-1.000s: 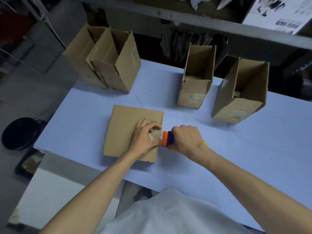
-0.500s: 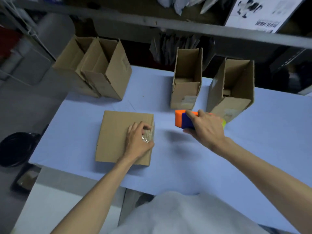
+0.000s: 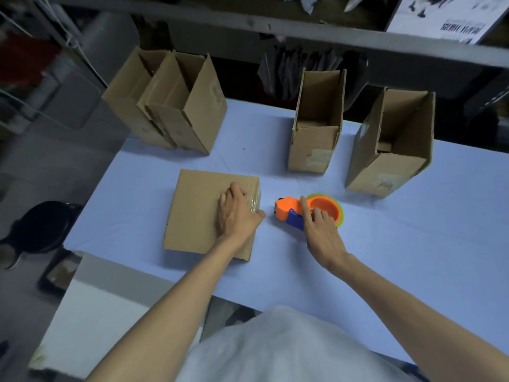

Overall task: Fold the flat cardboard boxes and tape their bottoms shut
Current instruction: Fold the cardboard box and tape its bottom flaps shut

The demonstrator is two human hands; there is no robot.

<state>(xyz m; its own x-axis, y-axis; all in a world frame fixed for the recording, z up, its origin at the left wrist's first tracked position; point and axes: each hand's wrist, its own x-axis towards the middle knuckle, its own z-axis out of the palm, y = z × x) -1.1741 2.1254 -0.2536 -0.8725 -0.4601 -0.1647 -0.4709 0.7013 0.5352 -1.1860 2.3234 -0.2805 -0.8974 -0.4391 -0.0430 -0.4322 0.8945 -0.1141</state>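
The box (image 3: 198, 210) lies near the counter's (image 3: 413, 257) left edge. The left hand (image 3: 237, 213) lies flat on it, grip wide, pressing beside the tape strip (image 3: 254, 201) at its right side. The right hand (image 3: 321, 230), grip loose and holding nothing, rests on the tape dispenser (image 3: 286, 209) just beside the box. Rub the strip firmly over the edge before turning the box.

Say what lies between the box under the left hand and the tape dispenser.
Bare blue table; only the thumb tip of the left hand juts in. Head view.
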